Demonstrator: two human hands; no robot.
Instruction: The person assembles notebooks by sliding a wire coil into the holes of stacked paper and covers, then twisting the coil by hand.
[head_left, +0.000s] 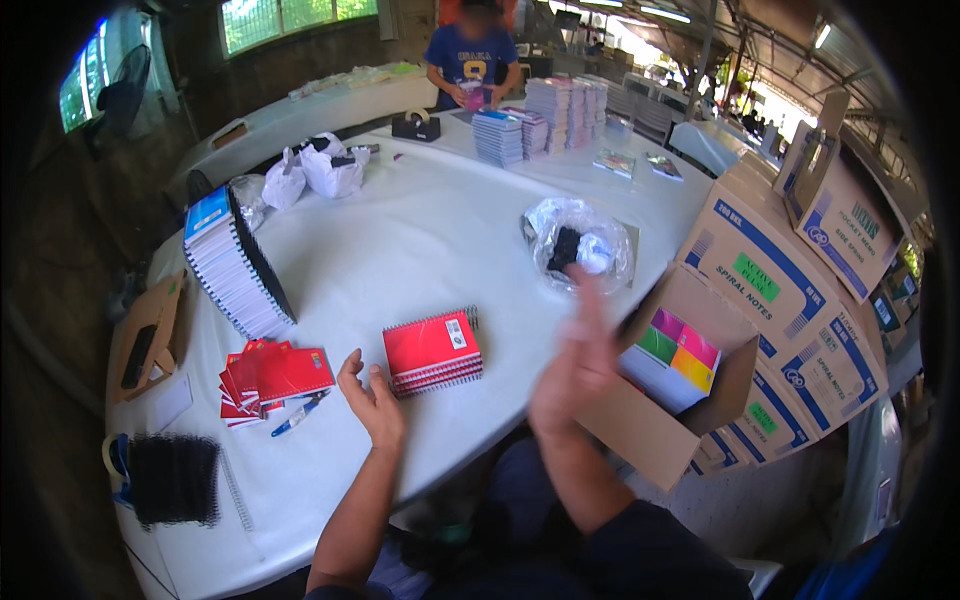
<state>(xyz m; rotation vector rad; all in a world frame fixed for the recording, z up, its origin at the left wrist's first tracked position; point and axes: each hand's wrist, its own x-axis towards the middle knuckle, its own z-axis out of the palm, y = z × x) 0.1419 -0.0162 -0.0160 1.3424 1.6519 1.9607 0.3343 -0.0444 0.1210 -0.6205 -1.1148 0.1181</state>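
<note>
My left hand (372, 400) is open, its fingers apart and bent slightly, just left of a stack of red spiral notebooks (432, 350). Nothing lies in its palm. To the right of the stack, my right hand (580, 365) is raised near the table's edge and smeared by motion, so its fingers cannot be made out. It is between the notebook stack and an open cardboard box (640, 425). Notebooks with a colourful cover (672, 360) stand inside that box. Fanned red covers (275, 375) and a blue-handled cutter or pen (298, 415) lie left of my left hand.
A tall stack of spiral notebooks (235, 270) stands at the left, above a bundle of black spiral coils (175, 478). A clear plastic bag (590, 245) sits ahead. Closed cartons (765, 270) are piled right. Across the table, a person (472, 60) works beside notebook stacks (550, 115).
</note>
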